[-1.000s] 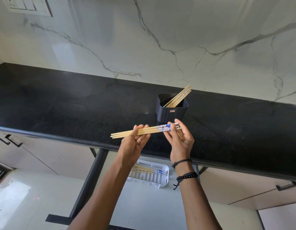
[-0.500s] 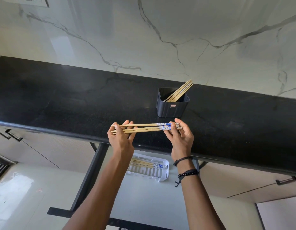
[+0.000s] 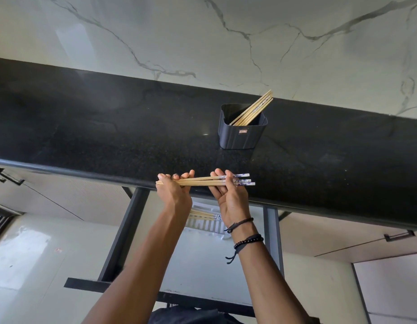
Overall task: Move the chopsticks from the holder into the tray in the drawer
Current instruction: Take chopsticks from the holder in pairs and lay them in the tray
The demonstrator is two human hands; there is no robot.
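- Both hands share the grip on a small bundle of chopsticks [image 3: 204,181], held level over the front edge of the tabletop [image 3: 86,127]: left hand [image 3: 173,192] closed round the plain tips, right hand [image 3: 231,197] pinching near the blue-patterned ends.
- Step in hand, I judge: carrying this bundle from holder [image 3: 241,134] to drawer [image 3: 198,260].
- Next move calls for lowering it, kept level, into the white tray [image 3: 206,224], alongside the pair already there.
- More chopsticks lean in the holder.

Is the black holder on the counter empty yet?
Not empty: the holder contains several chopsticks leaning out over its back right rim.
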